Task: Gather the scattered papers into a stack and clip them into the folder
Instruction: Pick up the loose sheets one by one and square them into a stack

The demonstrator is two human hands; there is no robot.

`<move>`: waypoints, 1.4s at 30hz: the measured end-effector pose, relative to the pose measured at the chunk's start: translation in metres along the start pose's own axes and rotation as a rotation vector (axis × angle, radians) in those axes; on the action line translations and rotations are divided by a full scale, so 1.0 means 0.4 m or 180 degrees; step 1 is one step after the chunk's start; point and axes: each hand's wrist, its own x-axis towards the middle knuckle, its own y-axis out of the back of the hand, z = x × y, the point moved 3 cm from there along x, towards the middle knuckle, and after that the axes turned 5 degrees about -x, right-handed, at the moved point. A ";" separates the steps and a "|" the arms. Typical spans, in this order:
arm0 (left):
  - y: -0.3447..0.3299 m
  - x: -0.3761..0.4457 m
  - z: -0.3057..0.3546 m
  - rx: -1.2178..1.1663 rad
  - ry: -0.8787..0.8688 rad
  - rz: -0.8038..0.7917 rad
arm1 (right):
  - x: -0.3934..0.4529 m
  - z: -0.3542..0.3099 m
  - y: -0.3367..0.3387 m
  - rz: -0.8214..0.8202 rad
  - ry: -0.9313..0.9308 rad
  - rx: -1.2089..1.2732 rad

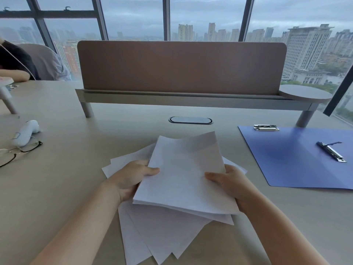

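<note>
Two hands grip papers (183, 169) at surface centre: left hand (131, 178) at 9 o'clock edge, right hand (228, 180) at 3, fingers curled, thumbs on top; stack skewed, sheets fanning toward 6; open folder (298, 165) lies toward 2 o'clock, right hand nearer

My left hand (131, 178) and right hand (228, 181) grip a loose stack of white papers (183, 175) above the desk (63, 188); the open blue folder (294, 159) lies to my right.
</note>
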 end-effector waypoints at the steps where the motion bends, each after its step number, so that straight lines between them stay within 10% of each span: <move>1: 0.001 -0.001 0.001 -0.0072 0.0001 -0.0031 | -0.001 -0.003 0.002 0.0046 0.0032 -0.0069; 7: -0.007 -0.012 0.021 -0.0517 -0.0398 -0.0199 | 0.012 -0.021 0.015 0.0692 0.0369 -0.0127; 13: -0.023 -0.028 0.036 -0.0664 -0.0716 -0.0285 | -0.005 -0.021 0.012 -0.0509 -0.0181 0.1485; 19: -0.027 -0.046 0.047 -0.0607 -0.0563 -0.0198 | -0.021 -0.031 0.025 -0.0342 -0.0358 0.1390; 28: 0.004 0.026 0.011 0.4031 -0.0352 0.0786 | 0.018 0.010 0.034 -0.0457 -0.0733 0.3049; 33: -0.006 0.049 -0.013 0.4202 0.0241 0.0959 | 0.030 0.022 0.024 -0.0287 -0.0693 0.2991; 42: 0.027 0.060 -0.014 0.4392 -0.0412 0.0823 | 0.014 0.015 0.032 -0.0069 -0.0787 0.2157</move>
